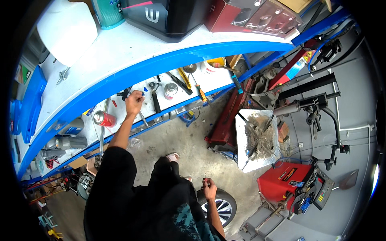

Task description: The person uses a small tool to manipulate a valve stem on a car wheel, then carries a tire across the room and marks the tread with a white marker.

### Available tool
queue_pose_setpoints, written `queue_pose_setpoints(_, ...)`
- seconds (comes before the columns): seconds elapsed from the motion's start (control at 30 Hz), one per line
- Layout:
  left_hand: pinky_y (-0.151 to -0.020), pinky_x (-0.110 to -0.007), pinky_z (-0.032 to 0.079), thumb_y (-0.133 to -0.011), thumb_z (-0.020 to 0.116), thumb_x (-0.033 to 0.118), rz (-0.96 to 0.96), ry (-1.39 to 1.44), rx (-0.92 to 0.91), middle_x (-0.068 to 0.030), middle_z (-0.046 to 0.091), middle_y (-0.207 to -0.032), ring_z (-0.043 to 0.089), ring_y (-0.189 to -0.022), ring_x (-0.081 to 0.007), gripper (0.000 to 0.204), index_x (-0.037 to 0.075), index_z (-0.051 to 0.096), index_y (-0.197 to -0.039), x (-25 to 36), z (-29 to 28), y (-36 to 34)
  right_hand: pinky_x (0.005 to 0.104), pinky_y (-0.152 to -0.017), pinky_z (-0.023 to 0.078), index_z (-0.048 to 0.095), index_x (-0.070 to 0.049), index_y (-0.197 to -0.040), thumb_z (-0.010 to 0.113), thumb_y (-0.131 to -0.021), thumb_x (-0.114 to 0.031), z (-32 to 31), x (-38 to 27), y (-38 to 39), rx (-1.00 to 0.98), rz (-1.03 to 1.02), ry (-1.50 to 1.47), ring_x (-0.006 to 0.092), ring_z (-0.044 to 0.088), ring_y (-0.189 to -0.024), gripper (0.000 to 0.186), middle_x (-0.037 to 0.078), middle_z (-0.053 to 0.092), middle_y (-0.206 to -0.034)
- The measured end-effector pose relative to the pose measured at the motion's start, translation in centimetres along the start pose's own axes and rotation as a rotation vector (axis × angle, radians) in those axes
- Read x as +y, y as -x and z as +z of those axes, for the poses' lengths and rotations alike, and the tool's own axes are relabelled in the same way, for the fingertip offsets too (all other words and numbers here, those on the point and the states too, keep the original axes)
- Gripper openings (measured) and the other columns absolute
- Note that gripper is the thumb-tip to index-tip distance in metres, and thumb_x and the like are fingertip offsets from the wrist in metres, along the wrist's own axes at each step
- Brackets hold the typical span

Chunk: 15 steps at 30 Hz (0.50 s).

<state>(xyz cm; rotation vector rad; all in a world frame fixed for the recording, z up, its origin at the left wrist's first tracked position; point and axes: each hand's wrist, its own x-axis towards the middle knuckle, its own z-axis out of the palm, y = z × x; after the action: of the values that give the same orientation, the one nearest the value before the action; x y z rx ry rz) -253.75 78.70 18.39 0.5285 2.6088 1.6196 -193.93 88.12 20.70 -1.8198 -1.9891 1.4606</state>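
My left hand (134, 103) reaches over the white shelf of the blue-framed bench. Its fingers are closed near a small blue piece and a black tool (125, 94); what they pinch, if anything, is too small to name. Beside it lie a black-handled ratchet (156, 100) and a small silver can (170, 90). A red spray can (104, 119) stands on the near side of that hand. Held low over the floor, my right hand (209, 189) has its fingers closed round a small thin item with a reddish part, its kind unclear.
The blue bench edge (161, 56) curves above the lower shelf. Farther along are a screwdriver (200, 92) and a white tub (211, 66). A car wheel (225, 207) lies near my right arm. A red tyre-changing machine (229, 112) and red balancer (283, 180) stand at right.
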Motion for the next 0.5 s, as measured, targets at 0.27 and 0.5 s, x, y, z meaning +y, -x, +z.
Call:
queue_pose_setpoints(0.27,-0.079,-0.039,0.063,-0.084,0.074,-0.001,0.100,-0.275,-0.156,-0.0117,0.079,-0.114,0.078,-0.090,-0.0334,0.024,0.000,0.078,-0.107,-2.1,0.2,0.1,0.0318,-0.060,0.055,0.077,-0.005,-0.114,0.072,-0.101,-0.029,2.4,0.9,-0.2,-0.020,0.066,0.028,0.0141,0.068,-0.066,0.027,0.007,0.075,-0.086)
queue_pose_setpoints(0.5,-0.072,-0.032,0.058,-0.094,0.071,0.000,-0.040,-0.032,0.190,-0.0107,0.080,-0.100,0.075,-0.080,-0.0209,0.016,0.003,0.076,-0.108,3.4,-0.7,5.5,0.0324,-0.063,0.055,0.077,-0.003,-0.114,0.073,-0.101,-0.028,2.7,-4.8,-1.8,-0.046,0.065,-0.050,0.0140,0.068,-0.069,0.028,0.008,0.073,-0.082)
